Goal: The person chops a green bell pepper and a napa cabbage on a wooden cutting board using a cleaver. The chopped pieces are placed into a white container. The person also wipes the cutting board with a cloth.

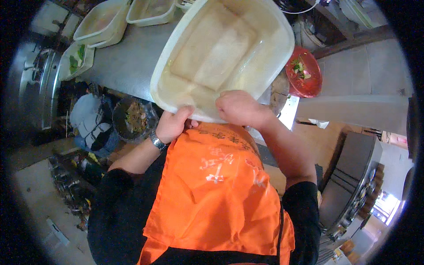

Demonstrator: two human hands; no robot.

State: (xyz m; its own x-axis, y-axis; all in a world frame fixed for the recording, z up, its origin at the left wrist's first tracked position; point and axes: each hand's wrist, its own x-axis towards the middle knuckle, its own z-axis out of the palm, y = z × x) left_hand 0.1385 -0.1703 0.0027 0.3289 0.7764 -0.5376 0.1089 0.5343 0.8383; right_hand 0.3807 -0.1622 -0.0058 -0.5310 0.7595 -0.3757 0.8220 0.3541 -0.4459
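A large whitish plastic tub is tilted up in front of me, its hollow inside facing me and its near rim against my apron. My left hand grips that near rim, the thumb lying over the edge and the fingers mostly hidden beneath. Over the tub's near right corner is my right hand, curled into a fist inside the rim. Whether the fist holds something is hidden. Small pale bits and wet, shiny patches show on the tub's inner surface.
On the metal worktop stand white plastic tubs and a smaller container with green leaves. A red basin holds vegetable scraps at right. Below the worktop's left edge is a lined bin of food waste.
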